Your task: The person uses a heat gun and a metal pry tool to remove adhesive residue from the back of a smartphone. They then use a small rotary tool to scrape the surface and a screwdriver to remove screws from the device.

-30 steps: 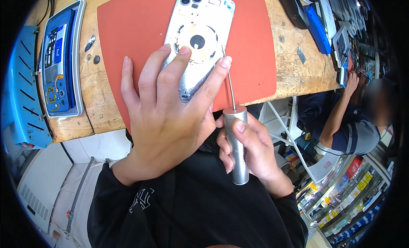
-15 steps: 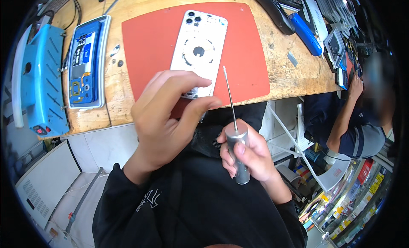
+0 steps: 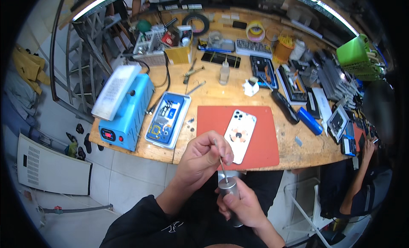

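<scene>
My right hand (image 3: 247, 203) is wrapped round the grey metal handle (image 3: 228, 189) of a cylindrical tool with a thin metal shaft (image 3: 222, 165). The shaft points up and slightly left from the handle. Close to the shaft's tip, the fingers of my left hand (image 3: 200, 158) are closed in a pinch on it; they partly hide the tip. Just beyond my hands lies a white phone back (image 3: 243, 133), with camera lenses at its far end and a ring-shaped part in its middle. It rests on a red mat (image 3: 267, 137) at the bench's near edge.
On the left stand a blue heating machine (image 3: 136, 105) and a white tray (image 3: 185, 107) holding a blue opened phone. A small dropper bottle (image 3: 224, 73), a black clipper-like tool (image 3: 284, 107) and a blue cylinder (image 3: 309, 121) lie farther off. Another person's arm (image 3: 357, 179) is at the right.
My left hand has moved from hovering open over the phone to pinching the tool's shaft. The view has shifted, and more of the bench shows.
</scene>
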The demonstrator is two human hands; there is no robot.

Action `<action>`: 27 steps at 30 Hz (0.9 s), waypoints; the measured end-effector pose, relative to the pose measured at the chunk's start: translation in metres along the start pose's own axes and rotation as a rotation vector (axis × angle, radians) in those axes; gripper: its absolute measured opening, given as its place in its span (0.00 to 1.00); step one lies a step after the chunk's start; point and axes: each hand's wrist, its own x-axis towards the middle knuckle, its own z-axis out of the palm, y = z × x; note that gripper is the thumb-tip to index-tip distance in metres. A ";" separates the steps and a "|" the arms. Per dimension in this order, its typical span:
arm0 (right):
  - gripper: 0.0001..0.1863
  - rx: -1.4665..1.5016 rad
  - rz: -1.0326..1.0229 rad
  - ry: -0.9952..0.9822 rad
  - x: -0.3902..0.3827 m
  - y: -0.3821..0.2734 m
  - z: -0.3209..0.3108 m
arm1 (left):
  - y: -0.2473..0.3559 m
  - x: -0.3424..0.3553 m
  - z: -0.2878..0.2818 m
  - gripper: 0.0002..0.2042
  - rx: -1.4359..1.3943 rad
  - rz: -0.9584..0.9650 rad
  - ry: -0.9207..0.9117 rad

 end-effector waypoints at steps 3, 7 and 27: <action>0.28 -0.015 -0.036 -0.071 0.000 0.000 0.009 | 0.017 0.005 0.012 0.12 -0.063 0.073 -0.058; 0.19 -0.048 -0.107 -0.104 -0.005 0.000 0.014 | 0.031 0.012 0.030 0.13 -0.101 0.083 -0.133; 0.20 -0.138 -0.342 0.117 -0.017 0.001 -0.013 | 0.042 0.036 0.051 0.06 0.639 0.541 -0.080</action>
